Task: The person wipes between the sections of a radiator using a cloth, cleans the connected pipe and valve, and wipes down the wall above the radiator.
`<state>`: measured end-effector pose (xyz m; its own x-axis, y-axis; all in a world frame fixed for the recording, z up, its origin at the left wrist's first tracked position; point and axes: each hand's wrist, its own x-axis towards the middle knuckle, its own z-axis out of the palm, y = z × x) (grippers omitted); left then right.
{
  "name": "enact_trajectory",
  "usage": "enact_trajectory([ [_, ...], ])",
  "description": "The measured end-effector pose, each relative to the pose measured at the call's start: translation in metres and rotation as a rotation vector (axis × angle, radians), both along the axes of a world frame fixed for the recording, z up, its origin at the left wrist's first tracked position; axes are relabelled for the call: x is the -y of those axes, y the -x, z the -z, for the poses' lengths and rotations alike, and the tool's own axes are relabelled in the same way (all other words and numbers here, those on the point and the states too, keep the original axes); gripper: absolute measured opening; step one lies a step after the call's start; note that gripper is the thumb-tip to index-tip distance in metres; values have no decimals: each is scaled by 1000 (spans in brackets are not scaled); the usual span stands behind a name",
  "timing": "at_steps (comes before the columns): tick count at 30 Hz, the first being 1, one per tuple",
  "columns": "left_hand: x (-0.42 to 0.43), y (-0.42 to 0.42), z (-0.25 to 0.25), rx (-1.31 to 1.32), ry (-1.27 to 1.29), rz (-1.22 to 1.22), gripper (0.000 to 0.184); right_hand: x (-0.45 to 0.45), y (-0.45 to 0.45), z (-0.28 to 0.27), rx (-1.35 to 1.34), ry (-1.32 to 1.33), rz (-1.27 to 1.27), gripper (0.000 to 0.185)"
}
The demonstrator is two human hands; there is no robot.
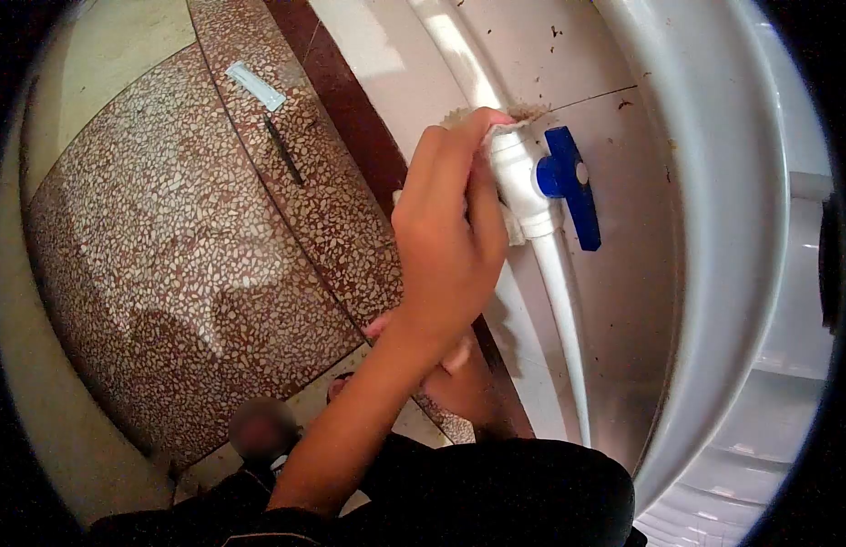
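My left hand (450, 214) reaches up from the lower left, its fingers curled around the upper end of a white plastic ball valve (523, 191). A pale scrap, perhaps cloth or paper, shows at its fingertips and behind the valve body. The valve's blue handle (571, 187) stands apart from the fingers. What appears to be my right hand (464, 392) is lower down, mostly hidden behind my left forearm. Its grip cannot be made out.
A white pipe (561, 319) runs down from the valve along the pale tiled wall. To the right curves a glossy white basin-like fixture (733, 301). On the speckled stone slab (168, 273) lie a small white packet (256, 86) and a thin dark tool (283, 150). My black-clothed knee (532, 492) is below.
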<state>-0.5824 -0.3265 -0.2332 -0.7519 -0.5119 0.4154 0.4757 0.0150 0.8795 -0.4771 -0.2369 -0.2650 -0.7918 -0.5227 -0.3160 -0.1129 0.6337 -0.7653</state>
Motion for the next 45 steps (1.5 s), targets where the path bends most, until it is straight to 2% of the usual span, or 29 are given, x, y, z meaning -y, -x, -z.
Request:
enact_trajectory([
  [5, -1, 0, 4, -38, -87, -23, 36, -1, 1, 3, -34, -43, -25, 26],
  [7, 7, -5, 0, 27, 73, -2, 23, -1, -3, 1, -29, -64, -23, 26],
  [11, 5, -5, -3, 50, 67, -2, 21, -5, -13, -7, -21, -105, -19, 26],
  [16, 0, -5, 1, 59, -59, -38, 17, -12, -13, -2, -51, -154, -32, 27],
  [20, -9, -17, 39, 144, -61, -12, 16, -21, -18, 1, -56, -229, -34, 27],
  [22, -8, -36, 39, 329, -395, 245, 18, -22, -23, 0, -44, -245, -17, 26],
  [23, -8, -37, 40, 343, -396, 246, 18, -21, -25, -1, -38, -247, -6, 24],
  [25, -8, -46, 39, 348, -847, 363, 21, -22, -38, -11, 6, -266, 34, 22],
  [27, -6, -51, 37, 389, -930, 419, 22, -22, -28, -14, 24, -238, -14, 17],
  [29, -4, -53, 30, 313, -1217, 541, 23, -21, -26, -11, -32, -155, 11, 17],
  [30, -2, -53, 29, 313, -1217, 544, 23, -21, -26, -10, -92, -77, 27, 22],
  [32, 4, -53, 28, 279, -1300, 620, 23, -23, -27, -6, -92, -80, 12, 21],
  [36, 11, -48, 29, 268, -1231, 570, 25, -18, -20, -12, -16, -78, -45, 16],
  [38, 16, -39, 26, 315, -1056, 383, 28, -9, -18, -25, 39, -72, 10, 15],
  [41, 28, -22, 24, 256, -987, 412, 31, -4, -17, -24, 89, -41, 75, 13],
  [45, 21, -4, 31, 343, -736, 502, 26, 1, -11, -26, 79, -45, 29, 13],
])
